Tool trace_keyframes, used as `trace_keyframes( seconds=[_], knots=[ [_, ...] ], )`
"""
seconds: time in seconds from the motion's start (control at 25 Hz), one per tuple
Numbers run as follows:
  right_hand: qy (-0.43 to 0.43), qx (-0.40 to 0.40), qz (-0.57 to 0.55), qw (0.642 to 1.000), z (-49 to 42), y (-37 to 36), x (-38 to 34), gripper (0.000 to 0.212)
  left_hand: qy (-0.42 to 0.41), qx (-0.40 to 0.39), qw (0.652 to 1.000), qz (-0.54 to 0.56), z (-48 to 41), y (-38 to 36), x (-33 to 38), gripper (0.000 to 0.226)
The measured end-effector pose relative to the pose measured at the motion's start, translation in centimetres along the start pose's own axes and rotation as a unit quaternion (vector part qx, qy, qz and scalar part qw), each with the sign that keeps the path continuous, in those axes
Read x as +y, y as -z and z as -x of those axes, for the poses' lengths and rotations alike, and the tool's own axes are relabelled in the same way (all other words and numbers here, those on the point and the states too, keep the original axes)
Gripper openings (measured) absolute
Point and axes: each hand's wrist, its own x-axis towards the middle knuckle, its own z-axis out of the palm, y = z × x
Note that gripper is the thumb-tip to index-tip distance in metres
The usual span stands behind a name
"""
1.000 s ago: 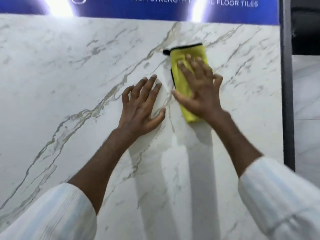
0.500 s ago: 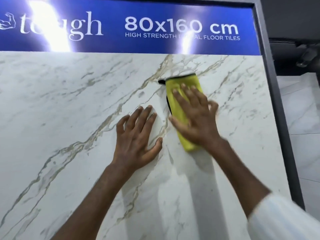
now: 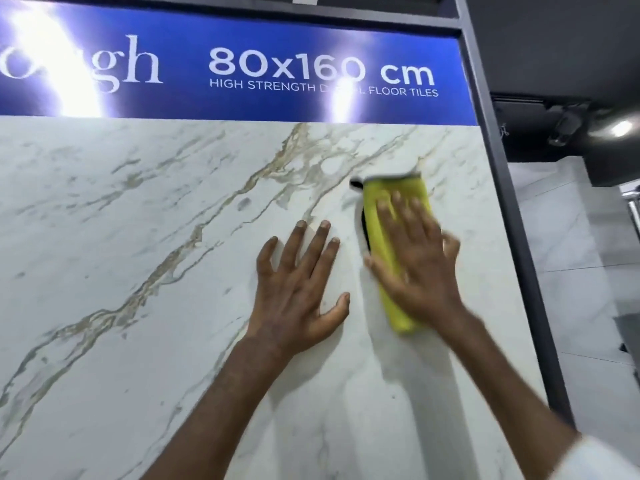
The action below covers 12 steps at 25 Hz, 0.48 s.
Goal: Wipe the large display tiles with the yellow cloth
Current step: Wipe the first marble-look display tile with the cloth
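Note:
A large white marble-look display tile (image 3: 138,271) with grey-gold veins stands upright and fills most of the view. A folded yellow cloth (image 3: 377,202) with a dark edge lies flat against the tile's upper right part. My right hand (image 3: 419,261) presses the cloth to the tile with straight, spread fingers; it is blurred by motion. My left hand (image 3: 298,289) rests flat on the bare tile just left of the cloth, fingers spread and pointing up.
A blue banner (image 3: 242,64) reading "80x160 cm" runs along the top of the tile. A dark metal frame post (image 3: 502,188) borders the tile's right edge. Beyond it are grey floor tiles (image 3: 571,271) and a ceiling spotlight (image 3: 620,128).
My right hand has slid the cloth to the right, towards the frame post, opening a gap to my left hand. The view has tilted up, showing more of the banner.

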Motion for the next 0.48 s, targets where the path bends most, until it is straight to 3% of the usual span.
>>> trace_keyframes(
  seconds=[0.16,0.48],
  knots=[
    [0.042,0.002,-0.015,0.999,10.2,0.3,-0.6,0.074,-0.004,0.012,1.000,-0.014,0.0,-0.5,-0.1,0.073],
    [-0.004,-0.009,-0.011,1.000,-8.1,-0.5,2.0,0.080,-0.010,-0.003,1.000,-0.028,0.5,-0.6,-0.3,0.073]
  ],
)
